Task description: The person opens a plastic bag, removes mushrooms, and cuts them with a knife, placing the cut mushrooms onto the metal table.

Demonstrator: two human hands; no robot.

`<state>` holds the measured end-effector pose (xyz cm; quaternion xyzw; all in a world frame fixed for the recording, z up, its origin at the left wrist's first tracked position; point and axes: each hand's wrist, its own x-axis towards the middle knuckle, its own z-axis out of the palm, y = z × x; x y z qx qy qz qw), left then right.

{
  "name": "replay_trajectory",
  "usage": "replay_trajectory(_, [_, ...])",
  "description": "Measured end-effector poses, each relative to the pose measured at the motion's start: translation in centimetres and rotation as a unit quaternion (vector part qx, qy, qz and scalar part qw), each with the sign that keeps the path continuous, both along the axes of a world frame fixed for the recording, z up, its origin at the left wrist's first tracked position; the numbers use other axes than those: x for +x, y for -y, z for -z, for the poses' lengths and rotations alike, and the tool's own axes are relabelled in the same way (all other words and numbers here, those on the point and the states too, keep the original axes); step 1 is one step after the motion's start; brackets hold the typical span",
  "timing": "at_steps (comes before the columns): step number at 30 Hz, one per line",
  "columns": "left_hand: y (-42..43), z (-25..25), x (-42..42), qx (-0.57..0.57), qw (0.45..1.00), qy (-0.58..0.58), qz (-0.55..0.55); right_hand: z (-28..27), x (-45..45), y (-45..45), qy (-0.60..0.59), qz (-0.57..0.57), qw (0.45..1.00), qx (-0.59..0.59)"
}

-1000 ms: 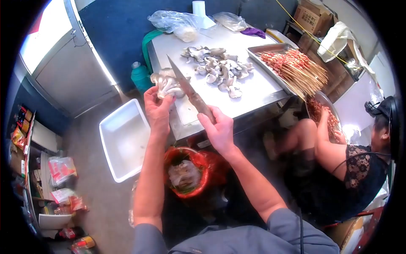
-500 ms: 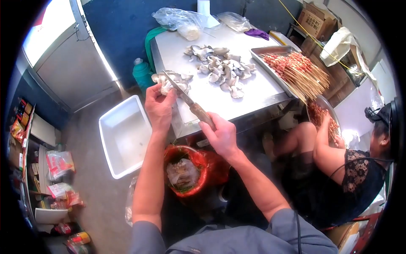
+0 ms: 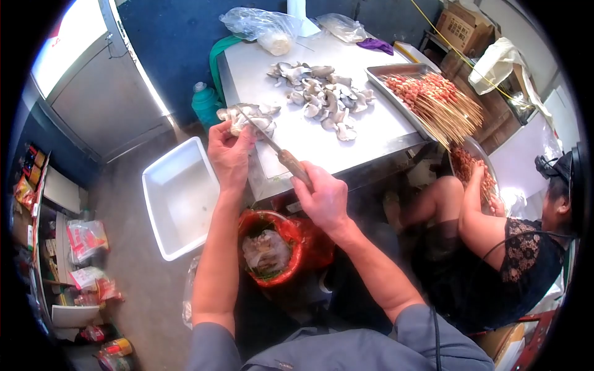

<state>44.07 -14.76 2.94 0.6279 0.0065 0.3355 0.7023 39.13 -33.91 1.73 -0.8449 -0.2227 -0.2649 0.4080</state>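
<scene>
Two hands [image 3: 228, 162] [image 3: 325, 196], one knife [image 3: 288, 161]

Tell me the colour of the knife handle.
The knife handle is brown, best seen in the head view, where the right hand grips it.

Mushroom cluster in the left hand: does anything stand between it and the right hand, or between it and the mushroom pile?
Only the knife lies between the right hand and the mushroom cluster, its blade overlapping the cluster in this view. Toward the mushroom pile, nothing visible blocks it; bare tabletop shows between.
</scene>
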Motion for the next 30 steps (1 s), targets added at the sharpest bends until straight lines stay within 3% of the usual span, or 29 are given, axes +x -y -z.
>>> replay_trajectory(16, [1.2, 0.6, 0.1, 0.03, 0.999, -0.014, -0.027, 0.6, -0.3, -0.9, 0.04, 0.024, 0.998, -0.046])
replay_trajectory(23, [2.5, 0.4, -0.5, 0.069, 0.997, -0.024, -0.024, 0.3, 0.6, -2.1, 0.001, 0.032, 0.999, 0.006])
replay_trajectory(28, [1.8, 0.0, 0.0, -0.033, 0.999, -0.006, 0.006, 0.3, 1.1, -1.7, 0.03, 0.016, 0.998, 0.059])
replay_trajectory(30, [0.8, 0.1, 0.3, -0.052, 0.998, -0.018, 0.02, -0.5, 0.8, -0.8, -0.109, 0.013, 0.99, 0.085])
